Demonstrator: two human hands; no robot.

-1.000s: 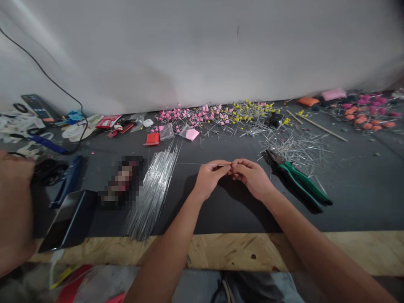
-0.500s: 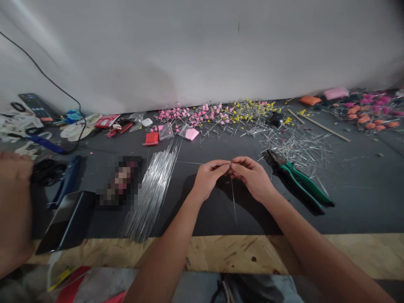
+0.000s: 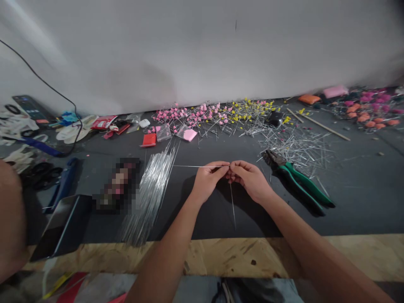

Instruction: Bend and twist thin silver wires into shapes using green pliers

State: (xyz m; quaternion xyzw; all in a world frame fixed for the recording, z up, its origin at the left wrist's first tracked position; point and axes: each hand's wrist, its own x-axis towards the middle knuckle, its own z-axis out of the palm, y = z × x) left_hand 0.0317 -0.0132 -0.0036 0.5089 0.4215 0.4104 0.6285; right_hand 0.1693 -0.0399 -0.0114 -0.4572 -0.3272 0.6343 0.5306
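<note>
Frame center: left hand [image 3: 206, 181] and right hand [image 3: 251, 179] meet fingertip to fingertip, both pinching a thin wire [image 3: 186, 166]. Wire runs out left toward the bundle of straight wires [image 3: 154, 181]; a second strand [image 3: 232, 202] drops from the fingertips to lower center. One bent piece or two: can't tell, the join is covered by fingers.

Around: green-black pliers [image 3: 298, 183] right of center, near the right hand, jaws up against the loose wire pile [image 3: 303, 147]. Upper center, pink-tipped wires [image 3: 189, 113] and yellow-tipped wires [image 3: 252, 107] overlap along the wall. Wooden stick [image 3: 328, 129] upper right; red packet [image 3: 149, 139] left of center. Dark flat device [image 3: 63, 227] lower left, at the table edge.

Hard to read: pixelated object [image 3: 118, 185] left of the bundle, contents unreadable. Another bare limb [image 3: 11, 223] cut off by left edge. Black scissors [image 3: 46, 174] dim. Orange-and-magenta cluster [image 3: 369, 113], far upper right, blurred.
</note>
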